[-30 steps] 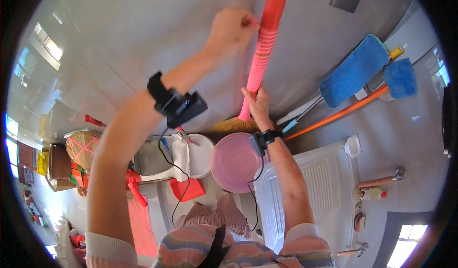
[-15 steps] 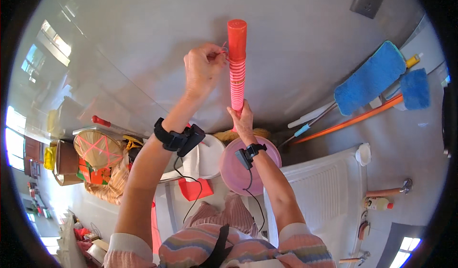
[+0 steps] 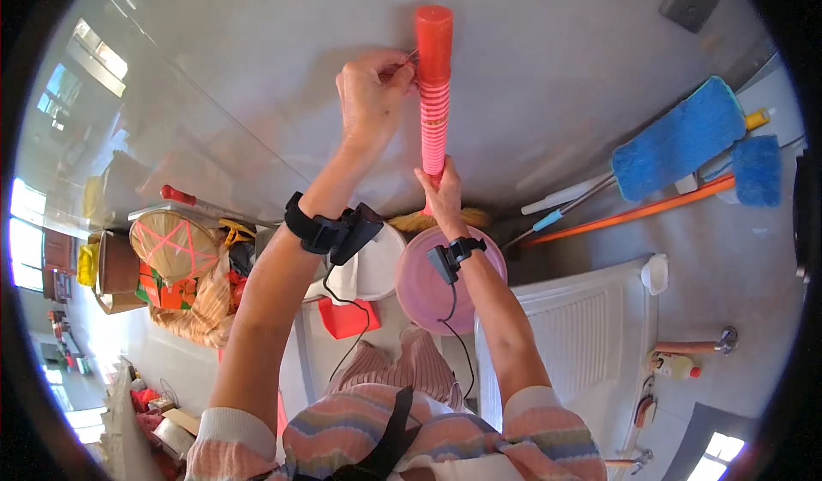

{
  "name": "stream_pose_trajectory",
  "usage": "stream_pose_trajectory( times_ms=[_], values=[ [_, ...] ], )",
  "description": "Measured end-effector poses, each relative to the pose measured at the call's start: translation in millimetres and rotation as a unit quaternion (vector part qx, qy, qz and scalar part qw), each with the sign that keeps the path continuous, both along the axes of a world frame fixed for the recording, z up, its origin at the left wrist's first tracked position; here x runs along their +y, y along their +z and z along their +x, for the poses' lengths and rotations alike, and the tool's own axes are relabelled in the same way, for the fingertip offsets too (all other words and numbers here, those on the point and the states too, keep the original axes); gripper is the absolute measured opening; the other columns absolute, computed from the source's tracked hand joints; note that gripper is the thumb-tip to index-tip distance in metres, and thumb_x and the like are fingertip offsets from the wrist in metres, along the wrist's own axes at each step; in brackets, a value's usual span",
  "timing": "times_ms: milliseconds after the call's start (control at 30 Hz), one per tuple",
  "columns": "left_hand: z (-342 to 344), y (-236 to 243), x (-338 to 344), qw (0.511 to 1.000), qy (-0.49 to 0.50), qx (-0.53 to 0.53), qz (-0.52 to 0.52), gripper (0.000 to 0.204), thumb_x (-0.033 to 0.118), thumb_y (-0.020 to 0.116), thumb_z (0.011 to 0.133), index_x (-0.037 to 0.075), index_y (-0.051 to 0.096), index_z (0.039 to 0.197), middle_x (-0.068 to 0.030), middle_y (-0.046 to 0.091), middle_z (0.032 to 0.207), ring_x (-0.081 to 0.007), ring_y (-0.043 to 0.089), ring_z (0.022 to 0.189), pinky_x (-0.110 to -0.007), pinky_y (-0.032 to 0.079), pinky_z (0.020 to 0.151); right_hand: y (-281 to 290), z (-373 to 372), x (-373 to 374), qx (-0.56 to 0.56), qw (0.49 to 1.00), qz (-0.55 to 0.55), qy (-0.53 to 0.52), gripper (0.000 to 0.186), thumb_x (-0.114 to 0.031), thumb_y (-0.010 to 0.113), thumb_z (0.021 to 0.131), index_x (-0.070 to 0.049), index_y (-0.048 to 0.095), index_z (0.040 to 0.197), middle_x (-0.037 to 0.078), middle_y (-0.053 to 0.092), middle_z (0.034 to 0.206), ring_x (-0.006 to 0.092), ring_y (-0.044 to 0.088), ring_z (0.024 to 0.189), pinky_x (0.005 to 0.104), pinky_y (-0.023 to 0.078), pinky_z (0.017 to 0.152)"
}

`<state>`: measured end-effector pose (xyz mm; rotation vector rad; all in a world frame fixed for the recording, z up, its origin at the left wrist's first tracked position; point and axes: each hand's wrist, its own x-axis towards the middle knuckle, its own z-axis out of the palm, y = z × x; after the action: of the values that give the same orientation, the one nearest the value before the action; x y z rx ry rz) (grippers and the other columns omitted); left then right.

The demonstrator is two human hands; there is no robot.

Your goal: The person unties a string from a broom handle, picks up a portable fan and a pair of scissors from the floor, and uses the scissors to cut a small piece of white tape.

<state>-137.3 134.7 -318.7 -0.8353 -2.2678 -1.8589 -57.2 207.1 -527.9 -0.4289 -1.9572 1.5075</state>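
One round, straw-coloured hat-like item [image 3: 171, 254] with pink straps is at the left, and one red-handled tool [image 3: 178, 195] lies just above it. Next, low down, is one red dustpan [image 3: 347, 318]. Of two bare hands, the left hand [image 3: 370, 95] comes first, its grip narrow, fingertips pinching one thin strand [image 3: 412, 55] right beside the handle of one broom [image 3: 434, 48]. The broom is at the centre of the view, its handle red at the end and banded pink and white below, its straw bristles down behind one pink basin [image 3: 411, 288]. The right hand [image 3: 443, 197] has its grip closed around the lower handle. Rightward are one white washboard sink [image 3: 582, 335], two blue mop heads [image 3: 681, 138], one small bottle [image 3: 675, 366] and one dark wall socket [image 3: 689, 1].
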Motion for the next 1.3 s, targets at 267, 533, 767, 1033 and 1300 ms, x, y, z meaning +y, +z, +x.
stream_pose_trajectory(
  times_ms=[267,533,767,1033,1300],
  values=[
    [4.4,-5.1,4.6,0.999,0.020,0.035,0.015,0.007,-0.002,0.054,0.076,-0.006,0.054,0.082,-0.0102,0.061,0.072,-0.0141,0.061,0.062,-0.024,0.049,0.057,-10.7,0.0,2.9,-0.030,1.000,0.001,-0.007,0.036,-0.016,0.063,0.072,0.000,0.047,0.100,0.016,0.055,0.088,0.0290,0.055,0.081,0.0373,0.043,0.072],
    [2.8,-7.2,4.5,0.987,0.050,0.156,0.004,0.008,-0.004,0.054,0.074,-0.002,0.051,0.082,-0.0091,0.060,0.069,-0.0126,0.061,0.063,-0.024,0.048,0.056,-1.5,1.0,2.6,-0.048,0.999,0.012,0.001,0.035,-0.016,0.063,0.072,0.000,0.048,0.099,0.016,0.056,0.087,0.0289,0.056,0.079,0.0365,0.044,0.070],
    [2.5,2.1,0.5,0.992,0.021,0.127,-0.007,0.004,-0.004,0.053,0.074,-0.003,0.053,0.078,-0.0077,0.060,0.067,-0.0119,0.060,0.063,-0.023,0.047,0.057,8.2,1.7,1.6,-0.049,0.999,-0.001,-0.006,0.034,-0.014,0.064,0.071,0.000,0.049,0.099,0.014,0.056,0.085,0.0240,0.056,0.078,0.0342,0.044,0.070],
    [-0.8,-9.3,-4.0,0.988,0.001,0.153,-0.035,0.009,-0.004,0.053,0.076,-0.004,0.058,0.084,-0.0086,0.058,0.071,-0.0140,0.060,0.067,-0.024,0.049,0.061,3.7,7.3,-2.3,-0.036,0.999,-0.005,-0.024,0.034,-0.015,0.064,0.072,0.000,0.049,0.098,0.012,0.057,0.084,0.0212,0.057,0.074,0.0324,0.044,0.068],
    [21.2,-36.0,-31.5,0.988,0.031,0.151,0.011,0.019,-0.004,0.053,0.076,-0.001,0.057,0.094,-0.0082,0.055,0.080,-0.0131,0.057,0.070,-0.023,0.048,0.064,-21.6,-4.3,6.0,-0.078,0.996,0.032,-0.012,0.038,-0.021,0.063,0.073,-0.001,0.046,0.101,0.016,0.056,0.087,0.0308,0.056,0.081,0.0373,0.044,0.070]
  ],
)
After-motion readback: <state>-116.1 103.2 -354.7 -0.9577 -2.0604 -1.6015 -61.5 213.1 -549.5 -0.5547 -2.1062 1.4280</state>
